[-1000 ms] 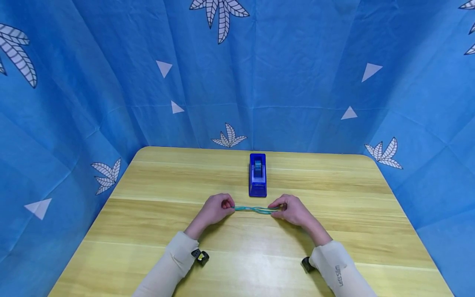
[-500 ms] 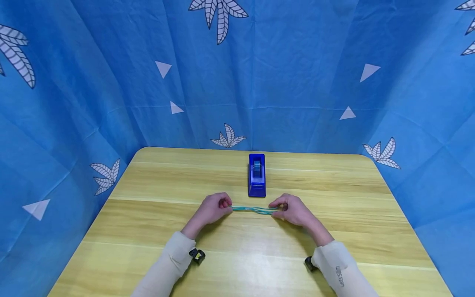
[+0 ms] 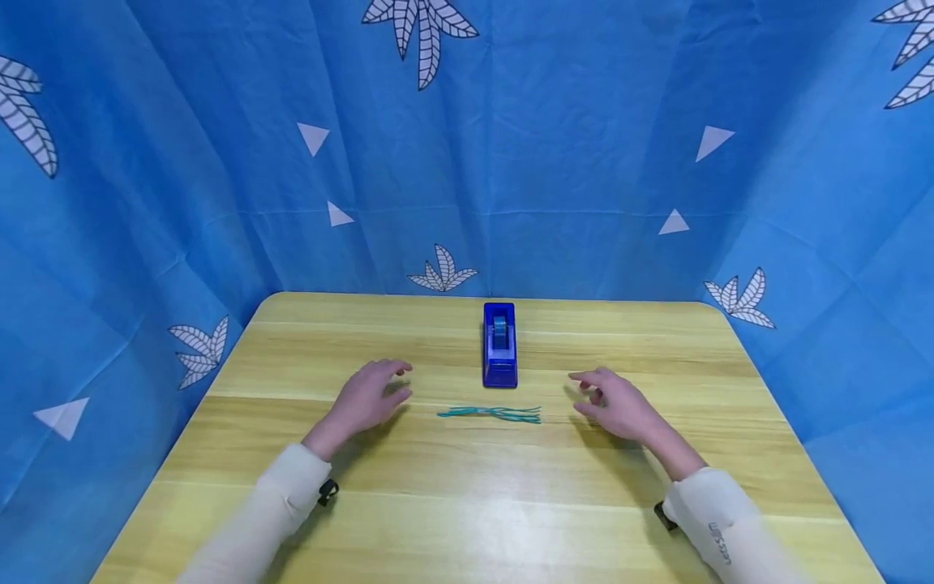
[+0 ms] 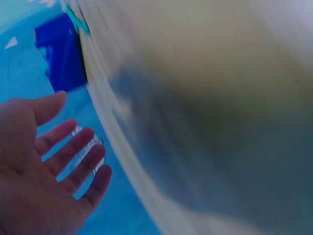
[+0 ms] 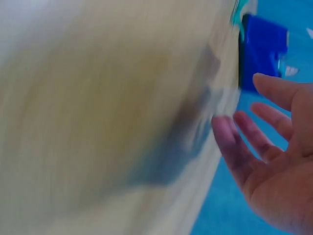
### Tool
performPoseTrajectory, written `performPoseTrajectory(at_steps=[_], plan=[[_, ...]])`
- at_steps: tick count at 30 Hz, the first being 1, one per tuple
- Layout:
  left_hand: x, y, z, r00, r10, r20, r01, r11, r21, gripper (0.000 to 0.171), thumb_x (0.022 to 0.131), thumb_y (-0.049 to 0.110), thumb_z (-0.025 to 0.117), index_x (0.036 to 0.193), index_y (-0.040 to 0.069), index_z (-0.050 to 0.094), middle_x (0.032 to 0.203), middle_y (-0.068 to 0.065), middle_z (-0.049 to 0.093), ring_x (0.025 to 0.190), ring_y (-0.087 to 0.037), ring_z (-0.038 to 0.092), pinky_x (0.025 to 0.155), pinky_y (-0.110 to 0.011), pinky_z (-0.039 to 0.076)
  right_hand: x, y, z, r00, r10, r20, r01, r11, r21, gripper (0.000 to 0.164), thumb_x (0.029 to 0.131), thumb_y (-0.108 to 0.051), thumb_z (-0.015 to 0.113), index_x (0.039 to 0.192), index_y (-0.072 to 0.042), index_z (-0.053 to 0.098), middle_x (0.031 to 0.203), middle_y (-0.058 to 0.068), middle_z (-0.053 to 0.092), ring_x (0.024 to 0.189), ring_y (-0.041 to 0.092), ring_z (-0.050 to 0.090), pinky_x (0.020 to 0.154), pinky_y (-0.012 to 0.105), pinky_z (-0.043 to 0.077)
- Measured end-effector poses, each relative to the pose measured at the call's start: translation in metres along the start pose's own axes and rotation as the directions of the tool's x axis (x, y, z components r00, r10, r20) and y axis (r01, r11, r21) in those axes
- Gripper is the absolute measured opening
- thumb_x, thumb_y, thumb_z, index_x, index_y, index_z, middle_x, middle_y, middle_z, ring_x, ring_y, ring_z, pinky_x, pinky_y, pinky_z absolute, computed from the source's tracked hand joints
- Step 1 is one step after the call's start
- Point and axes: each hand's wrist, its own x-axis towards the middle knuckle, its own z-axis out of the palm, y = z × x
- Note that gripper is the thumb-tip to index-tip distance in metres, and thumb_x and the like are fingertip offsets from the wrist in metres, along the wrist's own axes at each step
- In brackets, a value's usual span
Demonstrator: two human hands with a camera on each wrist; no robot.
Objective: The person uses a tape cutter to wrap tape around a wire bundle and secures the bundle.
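Note:
A thin bundle of teal strands [image 3: 492,414] lies crosswise on the wooden table, in front of the tape dispenser. It looks gathered near its middle, with loose ends fanning slightly to the right; whether they are cords or wires I cannot tell. To its left, my left hand [image 3: 366,397] is apart from it, fingers loosely extended and holding nothing. My right hand [image 3: 616,404] hovers on the other side, also without anything in it. Both wrist views show relaxed, spread fingers, and the left palm [image 4: 34,181] and right palm [image 5: 283,181] are bare.
Behind the bundle stands a blue tape dispenser [image 3: 499,347] with a roll in it. The table [image 3: 467,503] has rounded far corners. A blue curtain [image 3: 584,122] with leaf and triangle prints hangs behind and along both sides.
Both hands held the ends of the teal bundle before. They have let go and drawn apart, left hand leftward, right hand rightward, leaving the bundle on the table. The head view has shifted slightly.

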Motion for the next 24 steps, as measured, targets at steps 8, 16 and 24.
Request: performPoseTrajectory(at_steps=[8, 16, 24], plan=[[-0.005, -0.037, -0.079, 0.993, 0.093, -0.076, -0.055, 0.913, 0.404, 0.065, 0.102, 0.045, 0.062, 0.158, 0.019, 0.043, 0.164, -0.014, 0.041, 0.147, -0.044, 0.040, 0.117, -0.067, 0.031, -0.017, 0.020, -0.081, 0.995, -0.031, -0.098, -0.003, 0.942, -0.334, 0.070, 0.097, -0.029, 0.073, 0.155, -0.006, 0.043, 0.147, 0.030, 0.048, 0.129, 0.054, 0.048, 0.100, 0.071, 0.044], [-0.012, -0.045, -0.144, 0.942, 0.202, -0.267, 0.004, 0.791, 0.612, 0.085, 0.092, 0.059, 0.062, 0.164, 0.031, 0.028, 0.171, -0.004, 0.026, 0.161, -0.031, 0.015, 0.129, -0.058, -0.006, -0.013, 0.013, -0.137, 0.878, -0.313, -0.362, 0.024, 0.785, -0.619, 0.073, 0.101, -0.057, 0.054, 0.162, -0.021, 0.036, 0.163, 0.017, 0.038, 0.153, 0.040, 0.028, 0.129, 0.060, 0.011], [-0.023, -0.048, -0.149, 0.927, 0.235, -0.292, 0.011, 0.761, 0.649, 0.089, 0.089, 0.071, 0.053, 0.165, 0.036, 0.023, 0.173, 0.001, 0.020, 0.163, -0.024, 0.002, 0.126, -0.063, -0.010, -0.011, 0.009, -0.134, 0.779, -0.478, -0.405, 0.066, 0.705, -0.706, 0.080, 0.100, -0.077, 0.019, 0.163, -0.030, 0.032, 0.173, 0.003, 0.025, 0.162, 0.025, 0.011, 0.128, 0.063, 0.000]])
